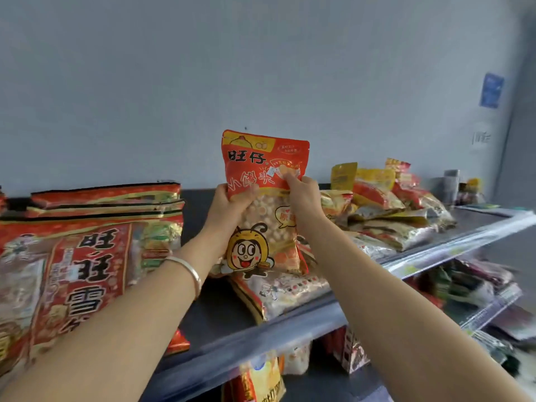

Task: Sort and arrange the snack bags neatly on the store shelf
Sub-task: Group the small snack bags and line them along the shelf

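An orange-red snack bag (262, 166) with a cartoon bee face and small round biscuits stands upright over the top shelf (290, 323). My left hand (229, 204) grips its left edge at mid height. My right hand (301, 198) pinches its right side, fingers curled onto the front. The bag's bottom sits on or just above a flat bag (278, 294) lying near the shelf's front edge. A stack of large red bags (81, 250) fills the shelf's left part.
A loose heap of red and gold snack bags (388, 210) covers the shelf's right part. Lower shelves (478, 297) at the right hold more mixed bags. A grey wall stands behind. A bare dark strip of shelf runs between the left stack and the held bag.
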The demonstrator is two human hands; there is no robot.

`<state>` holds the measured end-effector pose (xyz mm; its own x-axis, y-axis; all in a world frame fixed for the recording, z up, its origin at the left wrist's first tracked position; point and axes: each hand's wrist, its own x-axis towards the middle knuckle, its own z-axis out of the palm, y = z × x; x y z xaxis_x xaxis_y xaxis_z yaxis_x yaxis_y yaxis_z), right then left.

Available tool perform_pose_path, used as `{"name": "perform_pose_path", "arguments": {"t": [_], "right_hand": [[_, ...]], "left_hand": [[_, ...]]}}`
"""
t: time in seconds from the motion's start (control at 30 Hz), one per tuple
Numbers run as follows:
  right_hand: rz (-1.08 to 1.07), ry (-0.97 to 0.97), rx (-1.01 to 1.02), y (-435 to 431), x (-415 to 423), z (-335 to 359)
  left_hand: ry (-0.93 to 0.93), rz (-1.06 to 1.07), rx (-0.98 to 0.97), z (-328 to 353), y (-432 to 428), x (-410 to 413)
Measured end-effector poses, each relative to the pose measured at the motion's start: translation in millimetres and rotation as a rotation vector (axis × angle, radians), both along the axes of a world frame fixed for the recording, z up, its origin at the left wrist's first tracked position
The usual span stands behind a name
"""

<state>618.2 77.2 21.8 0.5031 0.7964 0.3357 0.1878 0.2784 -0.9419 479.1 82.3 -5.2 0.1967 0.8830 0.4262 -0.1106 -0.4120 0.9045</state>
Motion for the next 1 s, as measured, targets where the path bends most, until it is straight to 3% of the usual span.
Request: {"name": "perform_pose_path", "arguments": {"t": [0.4,0.63,1.0], "right_hand": [[-0.199,0.114,-0.019,13.6,154.3,-11.9],[-0.147,-0.057,-0.067,12.5,212.3,-14.6],[-0.126,-0.176,-0.024,27.1,342.4,-14.5]], "left_hand": [[-0.038,-0.234,-0.043,-6.4,71.7,172.3],[-0.168,-0.175,-0.055,0.4,97.5,247.5],[-0.198,-0.155,-0.052,10.4,90.2,377.9]]}}
